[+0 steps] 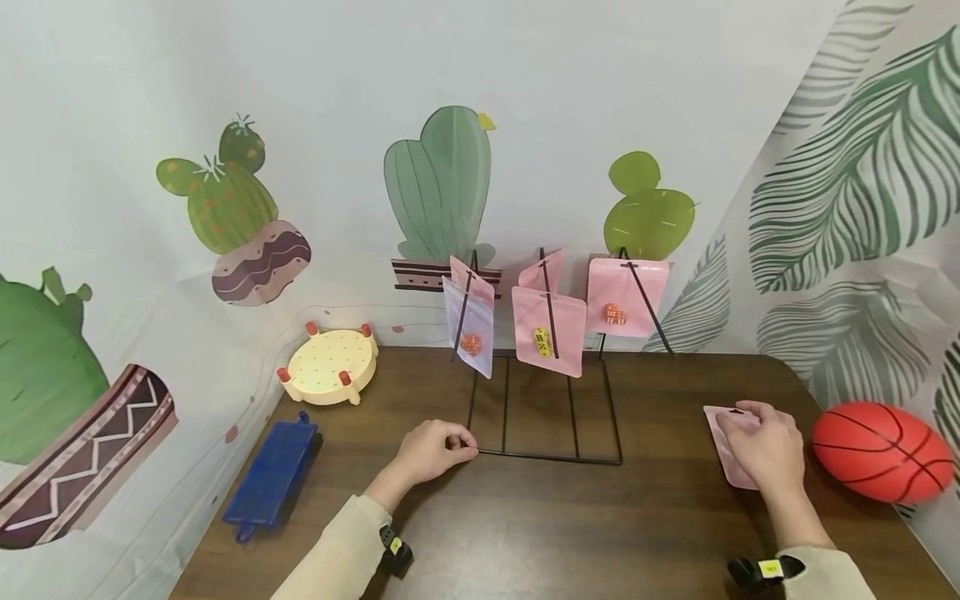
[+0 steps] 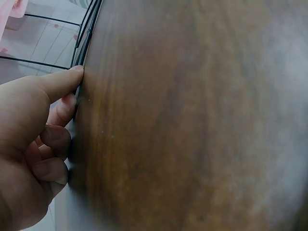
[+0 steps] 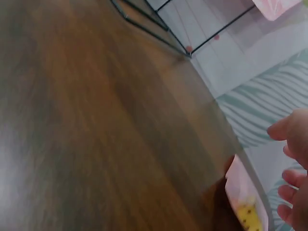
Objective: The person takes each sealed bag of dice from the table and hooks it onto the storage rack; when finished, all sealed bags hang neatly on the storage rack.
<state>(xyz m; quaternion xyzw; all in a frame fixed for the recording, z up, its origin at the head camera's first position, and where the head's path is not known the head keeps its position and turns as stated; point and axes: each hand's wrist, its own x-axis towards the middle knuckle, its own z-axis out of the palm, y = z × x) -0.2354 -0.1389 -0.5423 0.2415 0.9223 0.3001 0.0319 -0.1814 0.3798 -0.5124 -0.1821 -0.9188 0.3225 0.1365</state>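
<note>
A black wire rack [image 1: 551, 457] stands on the table with pouches hanging from its prongs. My left hand [image 1: 431, 450] pinches the rack's front left corner between thumb and curled fingers. A lavender pouch [image 1: 482, 321] with orange dice hangs on the left prong. On the middle one is a pink pouch [image 1: 564, 333] with yellow dice, and the right prong bears a pink pouch [image 1: 645, 296] with orange dice. Just over a pink pouch [image 1: 738, 473] lying on the table, my right hand [image 1: 768, 450] has its fingers loosely bent. The right wrist view shows yellow dice in this pouch, apart from the fingers.
A red toy basketball [image 1: 881, 450] lies at the table's right edge. To the left are a cream round stand [image 1: 330, 362] with red-tipped legs and a blue tray-like piece [image 1: 272, 473]. Behind the brown table [image 1: 525, 525] hangs a cactus-print cloth [image 1: 337, 67].
</note>
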